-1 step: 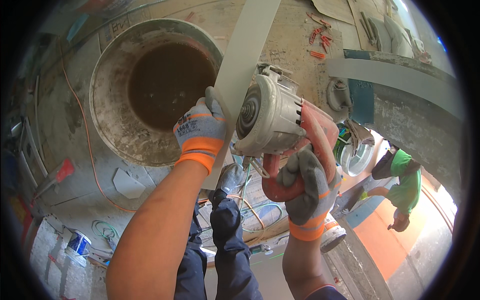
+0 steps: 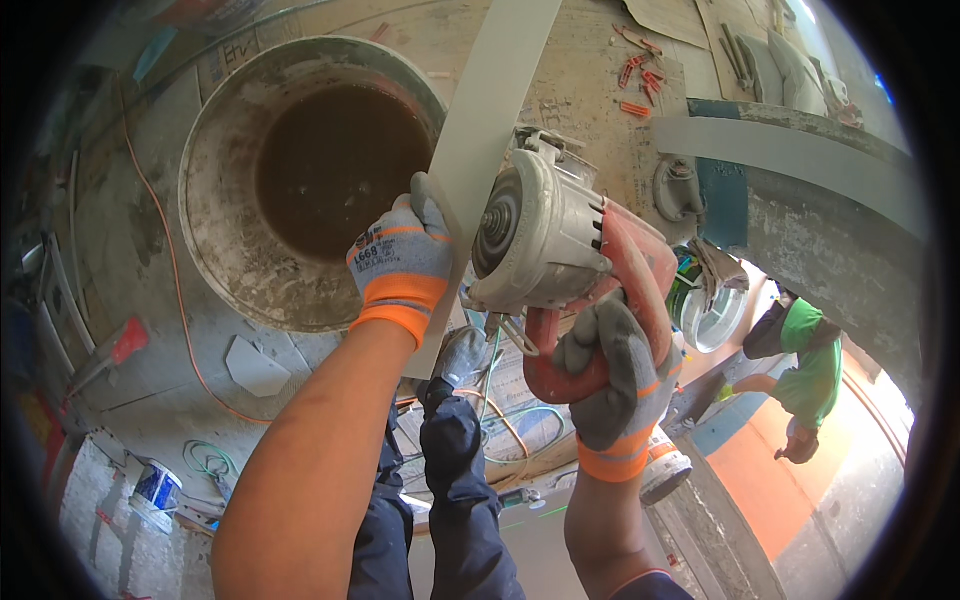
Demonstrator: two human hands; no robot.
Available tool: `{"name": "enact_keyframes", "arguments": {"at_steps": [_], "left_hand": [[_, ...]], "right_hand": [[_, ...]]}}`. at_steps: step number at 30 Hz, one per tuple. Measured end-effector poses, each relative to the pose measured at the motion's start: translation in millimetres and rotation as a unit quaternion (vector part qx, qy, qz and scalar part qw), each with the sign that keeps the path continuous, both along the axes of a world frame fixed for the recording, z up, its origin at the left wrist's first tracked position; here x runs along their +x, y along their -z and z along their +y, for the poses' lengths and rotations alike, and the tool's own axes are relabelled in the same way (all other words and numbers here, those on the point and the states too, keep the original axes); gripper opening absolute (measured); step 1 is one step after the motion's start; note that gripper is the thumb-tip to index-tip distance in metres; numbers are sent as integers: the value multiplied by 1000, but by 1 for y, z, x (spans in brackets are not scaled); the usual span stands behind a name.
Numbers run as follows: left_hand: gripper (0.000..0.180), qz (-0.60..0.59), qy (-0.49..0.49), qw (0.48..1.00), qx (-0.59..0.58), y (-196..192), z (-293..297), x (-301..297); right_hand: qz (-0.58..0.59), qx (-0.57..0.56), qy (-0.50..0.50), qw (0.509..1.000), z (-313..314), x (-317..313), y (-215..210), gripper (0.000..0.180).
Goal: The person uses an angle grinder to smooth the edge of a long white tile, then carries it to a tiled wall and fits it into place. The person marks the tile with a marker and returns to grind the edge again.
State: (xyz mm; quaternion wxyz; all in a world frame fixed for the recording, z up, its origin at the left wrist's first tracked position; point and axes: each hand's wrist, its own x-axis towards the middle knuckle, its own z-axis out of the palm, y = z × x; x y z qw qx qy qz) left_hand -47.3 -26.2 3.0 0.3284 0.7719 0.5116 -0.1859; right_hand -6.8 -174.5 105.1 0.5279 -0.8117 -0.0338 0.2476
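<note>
The right hand, in a grey glove with an orange cuff, is clamped around the red loop handle of a power tool, its fingers curled in through the loop. The tool, taken here as the landmark, has its grey metal body beyond and to the left of that grip, with its round disc facing left. The left hand, gloved alike, is closed on the left edge of a long pale strip just left of the tool, one digit pointing up along it; its other fingers are partly hidden. Whether the disc touches the strip cannot be told. The left forearm, bare, slants up and rightward toward the strip, left of and below the tool; the right forearm rises steeply below it, the wrist nearly in line. Farther left of the tool, past the strip, stands a round tub holding murky brown liquid. Small red clips lie above and right of the tool, and well to its right is another person's green sleeve.
</note>
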Motion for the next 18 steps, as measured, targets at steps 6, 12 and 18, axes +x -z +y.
{"name": "enact_keyframes", "arguments": {"at_steps": [6, 12, 18], "left_hand": [[52, -5, -6, 1000, -11, 2, -1, -1], [53, -30, 7, 998, 50, 6, -4, -3], [54, -30, 14, 998, 54, 7, -4, -3]], "right_hand": [[-6, 6, 29, 1000, -2, -6, 2, 9], [-21, 1, 14, 1000, -3, -7, 5, 9], [62, 64, 36, 995, -5, 0, 5, 18]]}}
